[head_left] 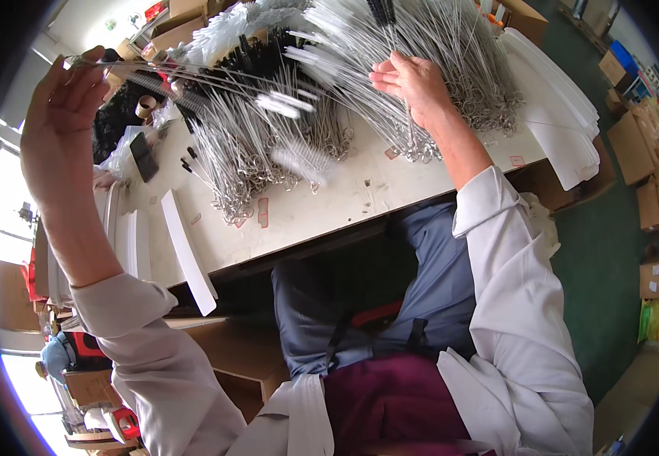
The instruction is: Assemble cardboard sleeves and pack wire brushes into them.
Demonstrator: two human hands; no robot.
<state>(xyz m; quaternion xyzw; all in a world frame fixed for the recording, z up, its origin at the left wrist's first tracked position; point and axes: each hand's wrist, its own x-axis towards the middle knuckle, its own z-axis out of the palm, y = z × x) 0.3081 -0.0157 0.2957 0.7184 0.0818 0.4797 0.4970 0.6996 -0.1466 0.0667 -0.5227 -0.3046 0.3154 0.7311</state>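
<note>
My left hand point(67, 125) is raised at the far left, its fingers closed around the ends of several thin wire brushes point(200, 74). Their stems reach rightward over the table, with white bristle heads blurred at the far end. At the upper middle, my right hand point(417, 87) has its fingers drawn together over a large heap of wire-stemmed brushes point(459, 57). A black-bristled brush point(381, 11) rises from its fingertips, the stem passing into the hand. Between my hands lies another pile of looped wire brushes point(242, 152), some with black bristles.
The white table point(322, 213) has its front edge before my knees. White strips point(189, 254) lie at its left, one overhanging the edge; a stack of white sheets point(554, 99) overhangs at right. A dark flat object point(144, 157) rests at left. Cardboard boxes point(637, 144) line the right side.
</note>
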